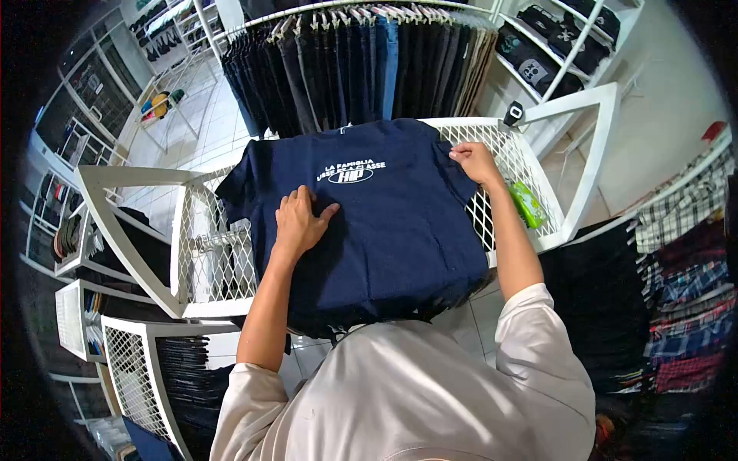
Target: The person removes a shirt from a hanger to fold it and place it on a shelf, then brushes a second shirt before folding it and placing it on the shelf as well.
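Note:
A navy T-shirt (384, 238) with a white printed text and oval logo on its chest lies spread over a white mesh-topped table (223, 265). Resting on the shirt's left part, just below the print, my left hand (302, 219) has its fingers apart and holds nothing. At the shirt's right sleeve, my right hand (475, 163) pinches the fabric edge between thumb and fingers. The lower edge of the shirt hangs toward my body.
A green packet (527, 204) lies on the mesh at the right, and a black-and-white device (513, 113) sits at the back right. Behind the table hangs a rail of trousers (346, 69). Plaid shirts (688, 307) hang at the right; shelves of folded shirts (546, 58) stand behind.

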`<action>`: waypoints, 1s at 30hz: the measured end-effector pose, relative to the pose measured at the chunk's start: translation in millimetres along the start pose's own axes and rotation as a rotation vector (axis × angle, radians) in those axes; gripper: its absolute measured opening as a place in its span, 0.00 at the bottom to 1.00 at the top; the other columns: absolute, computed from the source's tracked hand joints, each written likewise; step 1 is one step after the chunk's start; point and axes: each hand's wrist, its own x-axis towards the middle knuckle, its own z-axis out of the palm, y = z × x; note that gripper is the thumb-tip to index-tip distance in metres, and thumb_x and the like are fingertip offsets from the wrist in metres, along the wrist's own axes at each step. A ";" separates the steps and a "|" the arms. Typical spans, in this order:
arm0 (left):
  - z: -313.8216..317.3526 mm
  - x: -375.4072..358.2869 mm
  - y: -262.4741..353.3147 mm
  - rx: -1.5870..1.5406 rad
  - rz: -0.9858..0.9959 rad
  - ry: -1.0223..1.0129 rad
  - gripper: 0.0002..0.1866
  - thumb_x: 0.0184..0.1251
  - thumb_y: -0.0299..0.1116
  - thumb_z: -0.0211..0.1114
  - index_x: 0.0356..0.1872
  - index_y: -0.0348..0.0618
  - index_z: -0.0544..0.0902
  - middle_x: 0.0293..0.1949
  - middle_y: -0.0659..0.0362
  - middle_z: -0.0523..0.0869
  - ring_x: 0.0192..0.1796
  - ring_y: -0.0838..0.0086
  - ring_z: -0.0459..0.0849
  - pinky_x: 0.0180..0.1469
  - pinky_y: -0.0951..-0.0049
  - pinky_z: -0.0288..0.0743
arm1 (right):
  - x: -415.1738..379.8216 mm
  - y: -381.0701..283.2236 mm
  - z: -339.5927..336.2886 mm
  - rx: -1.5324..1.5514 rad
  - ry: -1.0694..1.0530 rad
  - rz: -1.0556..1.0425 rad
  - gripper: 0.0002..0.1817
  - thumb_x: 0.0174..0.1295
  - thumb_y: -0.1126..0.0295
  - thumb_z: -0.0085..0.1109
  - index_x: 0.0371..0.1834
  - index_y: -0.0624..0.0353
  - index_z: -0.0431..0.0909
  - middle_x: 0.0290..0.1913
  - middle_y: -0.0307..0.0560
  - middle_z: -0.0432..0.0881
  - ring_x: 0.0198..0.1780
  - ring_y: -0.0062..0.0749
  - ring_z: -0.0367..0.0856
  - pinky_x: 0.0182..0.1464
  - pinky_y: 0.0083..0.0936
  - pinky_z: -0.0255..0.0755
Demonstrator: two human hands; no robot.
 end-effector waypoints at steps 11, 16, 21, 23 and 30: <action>7.9 -0.8 -5.3 0.045 0.005 0.048 0.20 0.66 0.46 0.72 0.38 0.37 0.78 0.40 0.45 0.84 0.46 0.46 0.82 0.48 0.47 0.75 | -6.7 -26.8 -18.4 -0.682 0.697 -0.283 0.09 0.65 0.66 0.64 0.45 0.53 0.87 0.50 0.52 0.83 0.53 0.54 0.82 0.54 0.48 0.76; -1.4 -0.7 -6.3 0.002 -0.033 -0.023 0.23 0.64 0.51 0.72 0.36 0.37 0.80 0.37 0.45 0.84 0.45 0.48 0.82 0.49 0.49 0.75 | -32.9 -73.2 23.4 -0.359 0.115 -0.394 0.20 0.67 0.45 0.63 0.44 0.47 0.90 0.52 0.51 0.85 0.59 0.50 0.79 0.62 0.53 0.66; -10.7 2.8 1.0 0.002 -0.062 -0.071 0.33 0.66 0.62 0.67 0.30 0.32 0.84 0.35 0.41 0.84 0.44 0.48 0.82 0.50 0.53 0.77 | -41.9 -97.6 55.0 -0.413 -0.087 -0.409 0.30 0.70 0.36 0.51 0.45 0.49 0.91 0.52 0.53 0.86 0.60 0.50 0.79 0.63 0.53 0.64; -11.7 2.1 0.3 -0.009 -0.111 -0.171 0.33 0.66 0.64 0.65 0.28 0.36 0.88 0.41 0.40 0.86 0.51 0.48 0.82 0.56 0.53 0.77 | -46.6 -111.0 70.0 -0.375 -0.127 -0.432 0.30 0.71 0.36 0.51 0.44 0.51 0.91 0.53 0.54 0.86 0.60 0.50 0.80 0.62 0.53 0.65; -16.4 -2.7 4.4 -0.086 0.005 -0.182 0.33 0.75 0.55 0.59 0.26 0.29 0.89 0.26 0.38 0.87 0.39 0.49 0.87 0.48 0.55 0.80 | -55.9 -136.1 106.2 -0.344 -0.165 -0.354 0.38 0.68 0.30 0.51 0.39 0.59 0.87 0.50 0.68 0.83 0.60 0.59 0.79 0.64 0.58 0.66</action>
